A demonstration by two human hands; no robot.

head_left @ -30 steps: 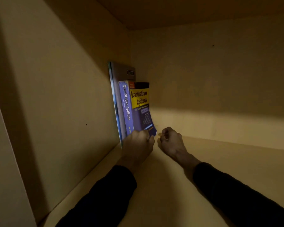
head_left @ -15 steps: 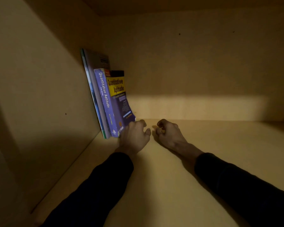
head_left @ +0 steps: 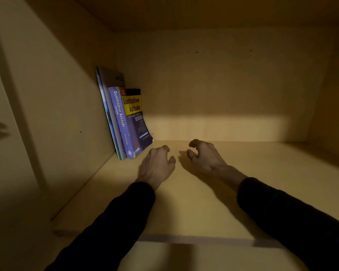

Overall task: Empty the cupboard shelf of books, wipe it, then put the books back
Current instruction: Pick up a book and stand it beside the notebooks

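Observation:
A purple and yellow "Quantitative Aptitude" book [head_left: 134, 122] stands upright at the back left of the wooden cupboard shelf [head_left: 204, 202], leaning on a taller grey book [head_left: 111, 85] and a thin blue-green one [head_left: 106, 108] against the left wall. My left hand [head_left: 158, 165] hovers just right of the purple book's lower corner, fingers loosely curled, holding nothing and clear of the book. My right hand [head_left: 205, 156] is a little further right, palm down over the shelf, fingers loosely curled and empty.
The left side wall [head_left: 53, 106] stands close beside the books. The back wall [head_left: 223, 85] is dim, with a lit strip low down. The shelf's front edge [head_left: 204, 239] runs across below my forearms. Bare shelf extends to the right of the books.
My left hand let go of the purple book's lower corner and drew back toward me. My right hand also pulled back slightly. The books stay standing against the wall.

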